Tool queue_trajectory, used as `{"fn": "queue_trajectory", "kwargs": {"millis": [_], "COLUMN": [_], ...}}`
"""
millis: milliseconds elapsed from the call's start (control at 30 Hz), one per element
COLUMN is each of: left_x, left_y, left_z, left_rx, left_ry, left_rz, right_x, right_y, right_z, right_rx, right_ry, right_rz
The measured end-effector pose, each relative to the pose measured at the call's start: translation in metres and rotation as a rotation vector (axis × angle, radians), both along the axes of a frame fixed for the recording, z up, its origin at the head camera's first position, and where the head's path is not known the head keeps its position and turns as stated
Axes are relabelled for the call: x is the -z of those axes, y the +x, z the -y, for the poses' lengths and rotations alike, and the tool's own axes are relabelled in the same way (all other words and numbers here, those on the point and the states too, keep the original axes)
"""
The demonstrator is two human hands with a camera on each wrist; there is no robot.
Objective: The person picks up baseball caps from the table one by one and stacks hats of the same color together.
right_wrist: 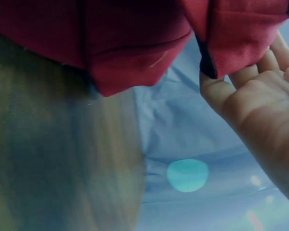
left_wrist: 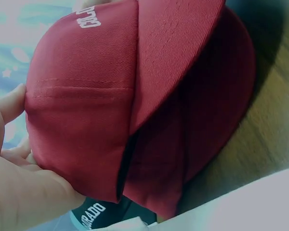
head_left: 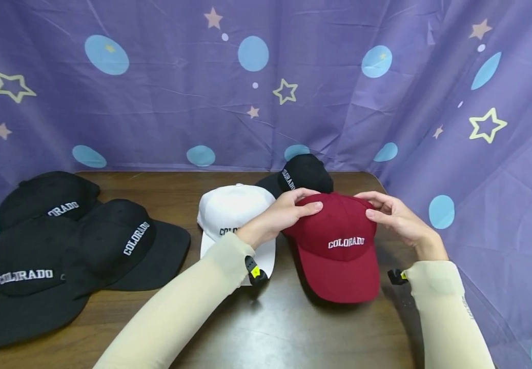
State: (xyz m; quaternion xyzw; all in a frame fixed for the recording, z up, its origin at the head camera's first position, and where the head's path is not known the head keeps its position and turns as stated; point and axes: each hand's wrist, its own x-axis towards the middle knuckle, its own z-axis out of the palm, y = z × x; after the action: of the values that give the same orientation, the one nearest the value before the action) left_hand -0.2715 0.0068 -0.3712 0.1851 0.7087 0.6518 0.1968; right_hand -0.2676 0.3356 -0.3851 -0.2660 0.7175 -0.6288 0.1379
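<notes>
A red baseball cap (head_left: 337,225) with COLORADO in white letters is held between both hands, its brim toward me. My left hand (head_left: 286,212) grips the left side of the crown, thumb on the front. On the opposite side, my right hand (head_left: 397,218) pinches the crown's edge, fingers bent behind it. Directly beneath, a second red cap (left_wrist: 226,96) shows in the left wrist view, its brim on the table; the upper cap mostly hides it. A white cap (head_left: 233,205) sits left of them, partly covered by my left forearm.
Three black caps (head_left: 114,236) overlap at the table's left. Another black cap (head_left: 309,171) lies at the back, behind the red ones. The brown wooden table (head_left: 266,328) meets a purple curtain (head_left: 164,102) with stars and blue dots at its back and right.
</notes>
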Motion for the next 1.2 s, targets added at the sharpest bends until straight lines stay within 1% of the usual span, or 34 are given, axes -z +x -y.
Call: {"fn": "queue_trajectory", "kwargs": {"millis": [100,200,300,333,433,533,667,767,900,1033,1200], "left_x": [0.005,0.009,0.012,0.014,0.017,0.02,0.022,0.023,0.026,0.029,0.034], "left_y": [-0.003,-0.004,-0.005,-0.005,-0.004,-0.003,0.0,0.001,0.003,0.004,0.004], "left_z": [-0.003,-0.005,-0.007,-0.007,-0.007,-0.006,-0.006,-0.008,-0.011,-0.015,-0.021], "left_rx": [-0.025,-0.033,-0.031,-0.031,-0.033,-0.046,-0.077,-0.097,-0.106,-0.103,-0.115], "left_ry": [-0.02,-0.026,-0.033,-0.04,-0.077,-0.139,-0.233,-0.311,-0.392,-0.419,-0.452], "left_rz": [0.028,0.06,0.064,0.057,0.02,-0.041,-0.131,-0.187,-0.219,-0.249,-0.304], "right_x": [0.01,0.018,0.025,0.027,0.032,0.036,0.04,0.041,0.044,0.045,0.044], "right_y": [-0.006,-0.01,-0.011,-0.011,-0.011,-0.011,-0.011,-0.01,-0.011,-0.011,-0.01], "right_z": [-0.002,-0.003,-0.004,-0.005,-0.004,-0.003,-0.003,-0.004,-0.006,-0.009,-0.012], "right_rx": [-0.005,0.014,0.035,0.035,0.035,0.04,0.079,0.12,0.159,0.178,0.188], "right_ry": [-0.014,0.013,0.038,0.042,0.045,0.043,0.044,0.069,0.111,0.119,0.148], "right_rz": [0.025,0.033,0.047,0.055,0.079,0.09,0.089,0.063,0.019,0.006,0.024]}}
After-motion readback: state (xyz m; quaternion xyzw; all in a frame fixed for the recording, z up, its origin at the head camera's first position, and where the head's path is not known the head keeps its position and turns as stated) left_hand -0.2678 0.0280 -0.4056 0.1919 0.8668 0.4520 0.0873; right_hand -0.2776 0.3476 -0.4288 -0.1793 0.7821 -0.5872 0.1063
